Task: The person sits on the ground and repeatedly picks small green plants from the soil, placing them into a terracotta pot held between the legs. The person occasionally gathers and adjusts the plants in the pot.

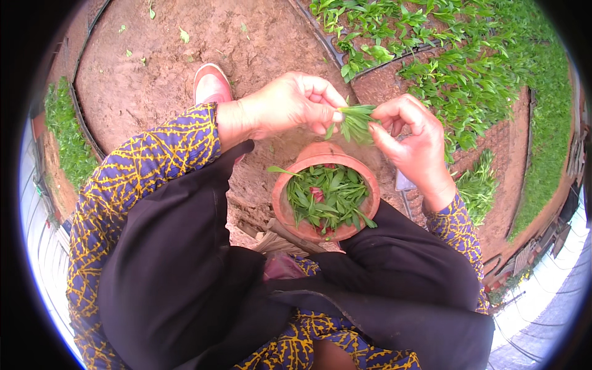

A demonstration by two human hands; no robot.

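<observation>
Between my two hands is a small bunch of green leaves (pixel 356 122). My left hand (pixel 300 104) pinches its left end between thumb and fingers. On the other side, the thumb and forefinger of my right hand (pixel 409 134) close on the tips of the leaves; whether they grip them or only touch them is hard to tell. Below the hands, between my knees, stands a terracotta-coloured pot (pixel 280 196). Loose picked leaves (pixel 340 189) fill much of it, with a few reddish pieces among them. One long leaf sticks out over its left rim.
Trays of green seedlings (pixel 476 60) spread over the upper right. A pile of cut seedlings (pixel 478 187) lies right of my right forearm. Bare soil (pixel 152 88) with scattered leaves lies at upper left, beside my shoe (pixel 212 85). A black hose (pixel 76 99) runs along the left.
</observation>
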